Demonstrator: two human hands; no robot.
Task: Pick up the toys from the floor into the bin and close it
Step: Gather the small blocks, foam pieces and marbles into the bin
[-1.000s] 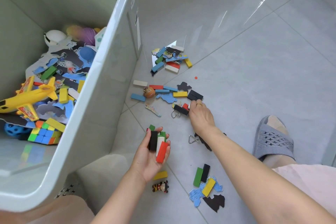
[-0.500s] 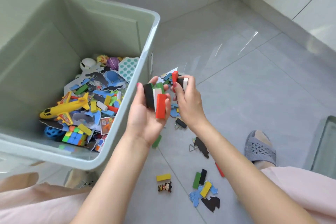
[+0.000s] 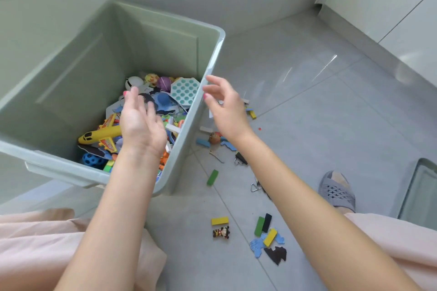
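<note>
A pale green bin [image 3: 212,59] stands open on the floor, holding a yellow toy plane [image 3: 99,137], balls, foam shapes and coloured blocks. My left hand [image 3: 139,123] hovers over the bin's inside, palm up, fingers straight, holding nothing. My right hand [image 3: 224,106] is just outside the bin's right rim, fingers spread and empty. Toys lie on the floor to the right of the bin: a green block [image 3: 212,177], a yellow block [image 3: 220,220], a small figurine [image 3: 221,232], a cluster of blocks and foam pieces [image 3: 267,236], a small brown ball [image 3: 214,138].
Grey tiled floor runs right to a white wall base [image 3: 378,38]. My foot in a grey slipper [image 3: 337,190] rests at the right, beside a glass-like panel [image 3: 421,194]. Binder clips [image 3: 255,187] lie near my right forearm. My pink-clothed knees fill the bottom corners.
Both hands held blocks at the bin's rim half a second ago; now both are open and empty, the left one over the bin. The view has lifted to show the whole bin.
</note>
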